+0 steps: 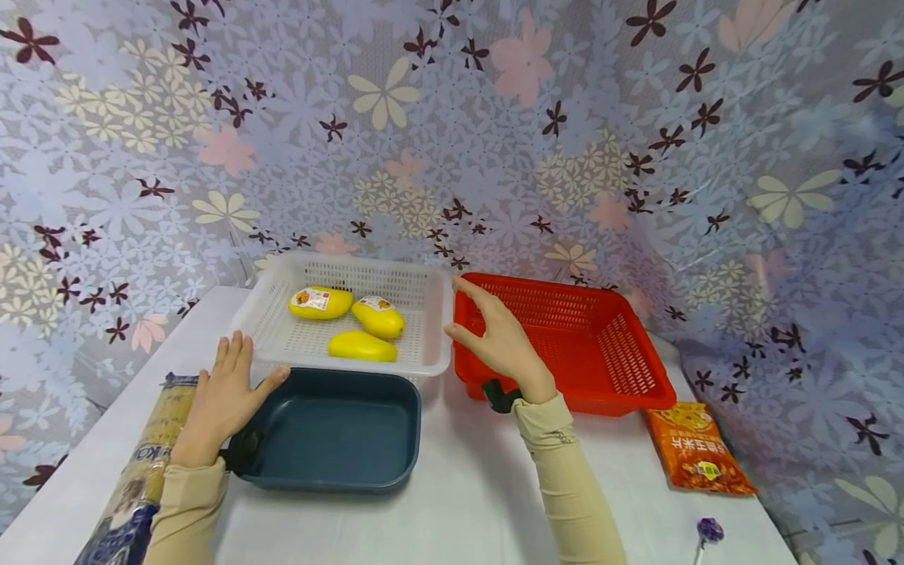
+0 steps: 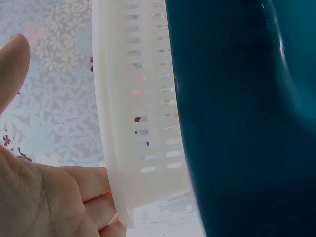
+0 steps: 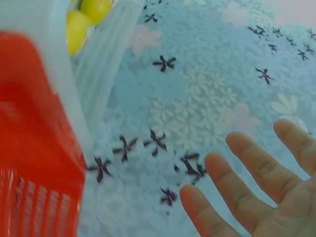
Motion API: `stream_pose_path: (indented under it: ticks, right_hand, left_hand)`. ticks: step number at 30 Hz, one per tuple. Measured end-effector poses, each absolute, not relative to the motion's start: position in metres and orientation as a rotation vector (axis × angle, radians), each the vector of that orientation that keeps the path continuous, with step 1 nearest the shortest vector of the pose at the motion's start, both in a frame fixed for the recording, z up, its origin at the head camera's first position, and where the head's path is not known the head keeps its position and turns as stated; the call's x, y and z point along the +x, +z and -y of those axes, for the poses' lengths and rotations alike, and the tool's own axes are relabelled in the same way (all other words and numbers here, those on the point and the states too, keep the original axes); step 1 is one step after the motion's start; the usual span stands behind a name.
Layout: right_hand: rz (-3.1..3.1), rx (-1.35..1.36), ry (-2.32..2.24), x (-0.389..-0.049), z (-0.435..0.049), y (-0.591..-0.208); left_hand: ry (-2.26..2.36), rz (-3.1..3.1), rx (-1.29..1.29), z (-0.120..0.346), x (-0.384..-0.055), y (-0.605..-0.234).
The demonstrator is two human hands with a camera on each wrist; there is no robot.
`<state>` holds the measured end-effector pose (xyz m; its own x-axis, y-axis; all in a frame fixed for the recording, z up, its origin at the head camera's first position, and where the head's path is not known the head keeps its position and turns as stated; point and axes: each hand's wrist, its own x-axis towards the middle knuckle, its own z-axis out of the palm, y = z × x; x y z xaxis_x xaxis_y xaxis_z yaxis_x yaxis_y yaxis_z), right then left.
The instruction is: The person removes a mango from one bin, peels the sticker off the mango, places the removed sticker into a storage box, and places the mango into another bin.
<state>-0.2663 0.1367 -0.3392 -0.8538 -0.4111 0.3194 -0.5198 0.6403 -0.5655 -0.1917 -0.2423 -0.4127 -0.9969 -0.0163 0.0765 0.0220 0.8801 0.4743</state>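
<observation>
My left hand (image 1: 224,400) has its fingers straight and thumb spread, beside the left end of the dark blue tray (image 1: 332,439) and the front left corner of the white basket (image 1: 427,286). The left wrist view shows its fingertips partly hidden behind the basket's wall (image 2: 116,123). Above the near left side of the red basket (image 1: 572,361), my right hand (image 1: 503,341) is held with extended fingers and nothing in it. Three yellow mangoes lie in the white basket: a labelled mango (image 1: 321,303), another labelled mango (image 1: 379,316) and a mango (image 1: 362,346) at the front.
A long yellow and blue package (image 1: 151,455) lies along the table's left side, partly behind the left forearm. Right of the red basket is an orange snack bag (image 1: 699,447), with a purple lollipop (image 1: 709,530) nearer the front. A flowered curtain (image 1: 452,141) hangs behind the table.
</observation>
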Motion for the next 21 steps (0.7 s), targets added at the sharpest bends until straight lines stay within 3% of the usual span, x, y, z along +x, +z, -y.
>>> stream_pose_path:
  ticks: [21]
  right_hand:
    - [2.877, 0.969, 1.396, -0.321, -0.054, -0.362]
  left_hand:
    - [-0.923, 2.898, -0.076, 0.256, -0.195, -0.419]
